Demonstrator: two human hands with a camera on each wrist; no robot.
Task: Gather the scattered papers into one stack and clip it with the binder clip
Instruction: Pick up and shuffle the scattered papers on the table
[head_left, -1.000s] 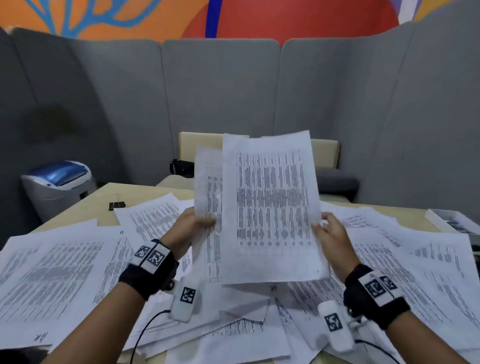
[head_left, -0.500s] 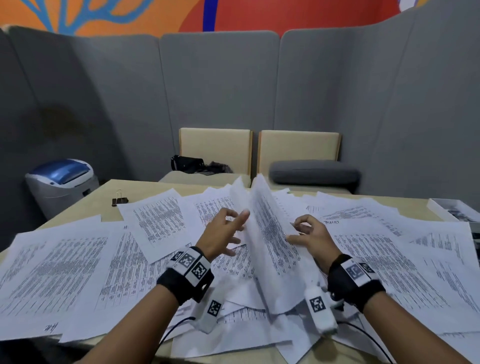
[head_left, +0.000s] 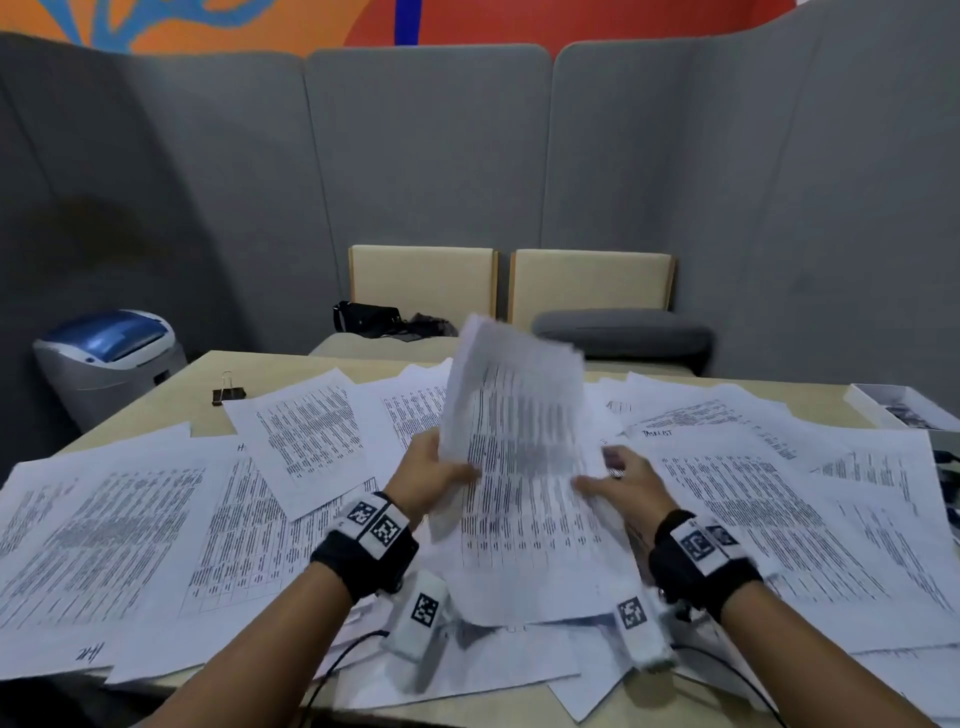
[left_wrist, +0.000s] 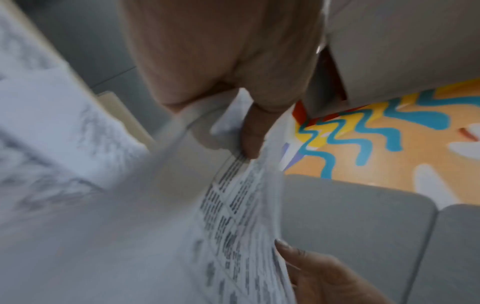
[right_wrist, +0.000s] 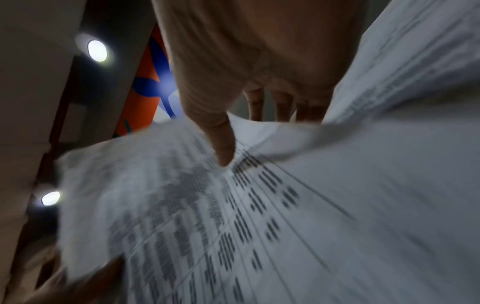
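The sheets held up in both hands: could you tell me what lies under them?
Under the held sheets, more printed papers overlap on the table. Whatever lies beneath that layer is covered.

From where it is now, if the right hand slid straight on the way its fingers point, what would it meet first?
The right hand points up-table and slightly left, already gripping the raised sheaf of printed white sheets. Beyond it, probably the loose printed white papers on the beige wooden table; depth is unclear.
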